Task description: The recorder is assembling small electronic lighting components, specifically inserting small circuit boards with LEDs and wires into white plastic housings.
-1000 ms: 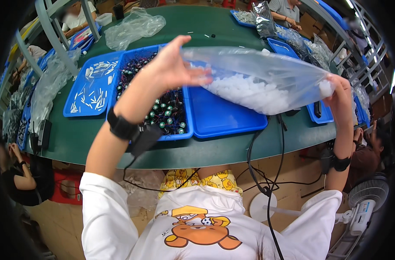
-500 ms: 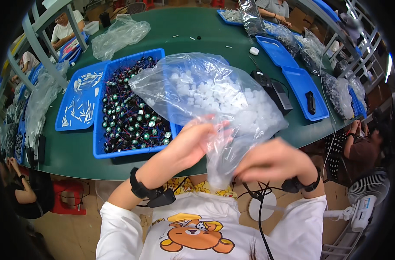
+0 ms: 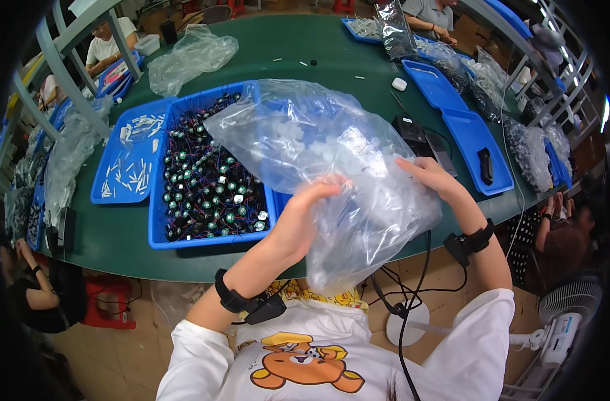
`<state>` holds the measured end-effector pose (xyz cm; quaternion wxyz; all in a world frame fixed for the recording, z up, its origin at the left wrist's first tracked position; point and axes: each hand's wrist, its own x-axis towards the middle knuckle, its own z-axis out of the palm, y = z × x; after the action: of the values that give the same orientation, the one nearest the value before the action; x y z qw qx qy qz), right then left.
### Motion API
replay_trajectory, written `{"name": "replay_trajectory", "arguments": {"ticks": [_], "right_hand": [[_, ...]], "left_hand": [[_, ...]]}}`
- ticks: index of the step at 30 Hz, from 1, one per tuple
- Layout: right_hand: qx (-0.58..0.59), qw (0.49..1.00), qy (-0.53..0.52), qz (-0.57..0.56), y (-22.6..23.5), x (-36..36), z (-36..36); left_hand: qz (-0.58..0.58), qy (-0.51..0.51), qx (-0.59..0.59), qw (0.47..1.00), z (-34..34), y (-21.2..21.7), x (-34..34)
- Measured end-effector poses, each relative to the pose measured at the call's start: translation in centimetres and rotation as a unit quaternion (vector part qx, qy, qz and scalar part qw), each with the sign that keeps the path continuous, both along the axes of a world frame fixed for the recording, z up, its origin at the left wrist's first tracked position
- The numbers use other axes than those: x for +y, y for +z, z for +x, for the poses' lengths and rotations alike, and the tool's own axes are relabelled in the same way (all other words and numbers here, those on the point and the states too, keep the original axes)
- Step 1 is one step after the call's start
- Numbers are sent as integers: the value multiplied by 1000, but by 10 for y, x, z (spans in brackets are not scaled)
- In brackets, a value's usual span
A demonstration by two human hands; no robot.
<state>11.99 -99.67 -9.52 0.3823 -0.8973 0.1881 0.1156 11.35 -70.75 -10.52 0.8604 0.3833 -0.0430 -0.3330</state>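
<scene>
A large clear plastic bag [image 3: 345, 160] of small white plastic pieces lies at the table's near edge, partly over a blue tray. My left hand [image 3: 305, 217] grips its left side, thumb on top and the other fingers hidden behind the film. On the right side my right hand [image 3: 433, 178] holds the bag with the thumb and fingers closed on it. The bag's loose end hangs over the edge toward me. Just left of it, a blue bin [image 3: 156, 212] is filled with small round green-and-black parts on thin red and blue wires [image 3: 215, 180].
A blue tray [image 3: 104, 175] with white strips stands at the left. Behind my right hand are a black device [image 3: 412, 134] and blue trays [image 3: 467, 144]. An empty-looking clear bag [image 3: 191, 60] lies farther back. A fan [image 3: 566, 314] stands at lower right; several people sit around.
My right hand has moved up from the bag's loose end to its right side. The bag's near end has spread wider, and the view has shifted slightly.
</scene>
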Motion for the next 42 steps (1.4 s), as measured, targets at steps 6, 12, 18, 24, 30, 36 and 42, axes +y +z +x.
{"name": "replay_trajectory", "arguments": {"ticks": [6,12,18,24,30,36,42], "right_hand": [[36,951,72,300,5,-16,27],[94,932,-4,349,11,8,55],[108,932,33,345,-18,20,64],[19,858,-38,513,13,42,38],[38,808,31,587,8,15,31],[46,828,25,559,43,30,23],[51,872,77,481,51,31,22]], "left_hand": [[4,30,126,992,2,16,2],[-27,27,155,987,26,-30,-8],[-93,-43,195,975,33,-11,-29],[-26,19,83,996,28,8,-31],[-20,-8,-7,1000,29,12,-30],[-37,5,-1,999,30,10,-26],[-47,11,73,996,22,-10,-34]]}}
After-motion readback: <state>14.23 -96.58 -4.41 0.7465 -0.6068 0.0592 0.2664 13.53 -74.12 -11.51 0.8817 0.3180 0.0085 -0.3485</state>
